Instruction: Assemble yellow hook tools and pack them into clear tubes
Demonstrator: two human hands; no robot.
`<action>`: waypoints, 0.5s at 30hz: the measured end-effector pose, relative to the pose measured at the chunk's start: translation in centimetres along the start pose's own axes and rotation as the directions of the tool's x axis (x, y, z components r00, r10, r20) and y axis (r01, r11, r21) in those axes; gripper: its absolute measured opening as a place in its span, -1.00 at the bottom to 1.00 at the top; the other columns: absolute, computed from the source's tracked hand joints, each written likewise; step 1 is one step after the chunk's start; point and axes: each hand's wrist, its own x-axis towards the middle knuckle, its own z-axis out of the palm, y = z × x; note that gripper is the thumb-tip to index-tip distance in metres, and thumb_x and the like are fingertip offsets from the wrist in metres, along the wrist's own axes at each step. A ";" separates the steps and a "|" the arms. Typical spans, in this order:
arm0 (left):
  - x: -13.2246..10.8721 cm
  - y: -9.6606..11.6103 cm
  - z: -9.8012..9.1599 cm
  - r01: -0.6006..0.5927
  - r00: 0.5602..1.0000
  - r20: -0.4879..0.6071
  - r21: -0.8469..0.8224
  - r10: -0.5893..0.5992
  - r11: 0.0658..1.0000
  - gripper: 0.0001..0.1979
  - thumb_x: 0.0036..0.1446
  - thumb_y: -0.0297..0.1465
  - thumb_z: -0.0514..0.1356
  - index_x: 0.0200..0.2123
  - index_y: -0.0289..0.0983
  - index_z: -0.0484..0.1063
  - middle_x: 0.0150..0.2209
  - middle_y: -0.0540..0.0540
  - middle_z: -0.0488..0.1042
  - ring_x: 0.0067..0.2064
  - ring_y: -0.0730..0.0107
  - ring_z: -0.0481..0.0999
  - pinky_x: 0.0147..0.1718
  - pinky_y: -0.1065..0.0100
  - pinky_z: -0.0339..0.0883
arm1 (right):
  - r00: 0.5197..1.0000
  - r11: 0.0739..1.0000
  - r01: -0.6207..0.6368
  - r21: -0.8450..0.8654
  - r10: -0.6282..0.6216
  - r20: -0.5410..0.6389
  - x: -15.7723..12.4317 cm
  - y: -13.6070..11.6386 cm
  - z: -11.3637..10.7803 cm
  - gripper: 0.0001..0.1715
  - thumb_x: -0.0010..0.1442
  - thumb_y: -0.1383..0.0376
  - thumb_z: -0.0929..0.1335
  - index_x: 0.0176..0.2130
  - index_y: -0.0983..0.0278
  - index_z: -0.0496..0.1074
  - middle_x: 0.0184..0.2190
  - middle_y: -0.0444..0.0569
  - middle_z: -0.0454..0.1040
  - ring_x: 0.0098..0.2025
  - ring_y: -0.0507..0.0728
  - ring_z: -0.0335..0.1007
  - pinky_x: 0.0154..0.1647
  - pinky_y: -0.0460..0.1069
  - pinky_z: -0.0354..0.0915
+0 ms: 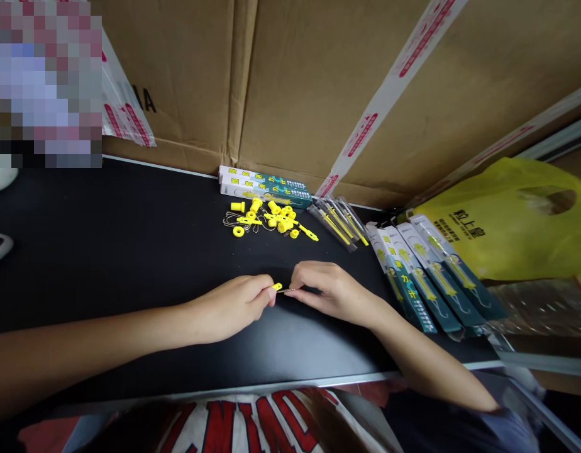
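White cloth shirt with big red letters [276,425] is closest, at the bottom. Just past it runs the pale, straight table edge [319,382]. Two bare hands are over the flat black table [130,251]. The left hand [236,308] is curled tight around one small yellow plastic piece [276,287]. Only its end shows, pointing right and a bit up. The right hand [331,289] pinches one thin metal wire [287,290] with thumb and finger. The wire's long way goes side to side, between the hands. I cannot tell if it joins the yellow piece.

Past the hands is a pile of yellow plastic bits and bent wires [283,225], too mixed up to count. Two long white-and-green boxes [265,185] lie behind it. Black table top shows between hands and pile, and reaches wide to the left. Rightward, about four more boxes [425,277] crowd the right arm.
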 end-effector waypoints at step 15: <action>-0.1 -0.6 0.2 -0.030 0.999 -0.019 0.137 0.033 0.990 -0.72 0.31 -0.38 -0.16 -0.34 -0.25 0.29 -0.50 0.05 0.29 -0.47 0.43 0.28 -0.41 0.39 0.11 | 0.976 0.979 -0.162 0.122 0.177 -0.130 -0.2 0.0 2.6 -0.72 0.26 0.22 0.33 -0.43 0.24 0.19 -0.53 -0.19 0.23 -0.51 -0.02 0.14 -0.49 -0.11 0.10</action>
